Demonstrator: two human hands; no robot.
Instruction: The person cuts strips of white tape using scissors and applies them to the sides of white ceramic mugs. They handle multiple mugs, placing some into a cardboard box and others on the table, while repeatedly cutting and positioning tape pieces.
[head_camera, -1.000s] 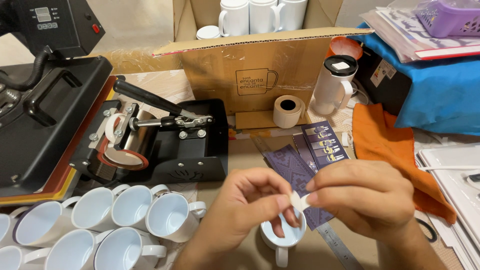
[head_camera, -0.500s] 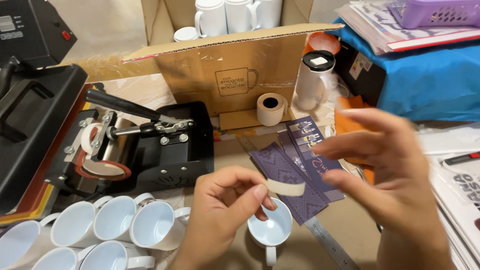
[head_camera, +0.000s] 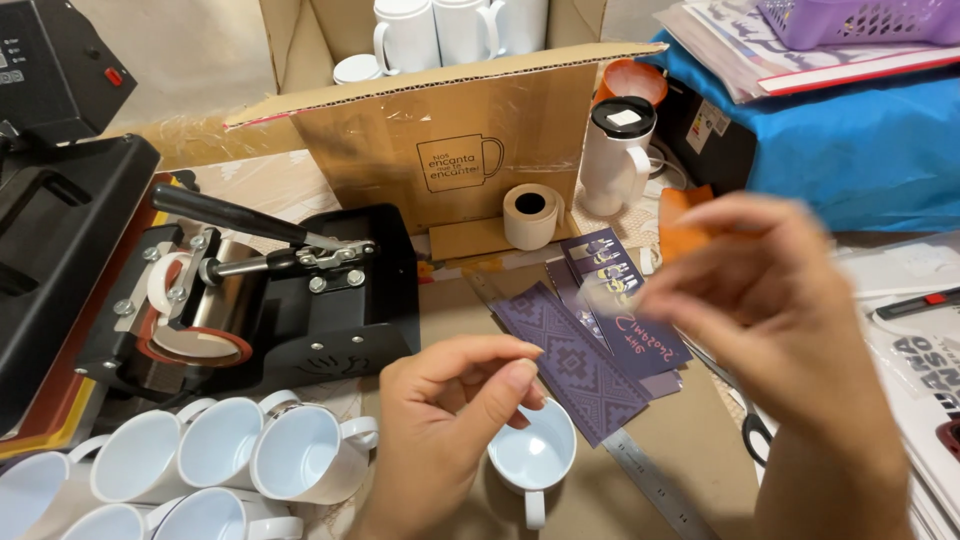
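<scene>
A person's left hand hovers at six o'clock over a small white mug standing upright on the tabletop, its handle pointing back toward the wearer. Thumb and forefinger are pinched nearly closed; whether the fingers hold anything between them cannot be told. The right hand, blurred at three o'clock, is spread open and appears empty. Just beyond the mug, at about one o'clock from it, lie purple patterned paper strips, with a metal ruler running alongside. A black mug press sits at nine o'clock, a cluster of white mugs at seven o'clock, and a tape roll against the cardboard box at twelve. The mug looks rigid, smooth and breakable (likely glazed ceramic, so slippery); its handle or rim seems the surest place to grip. The strips look light and floppy, best lifted by an edge.
</scene>
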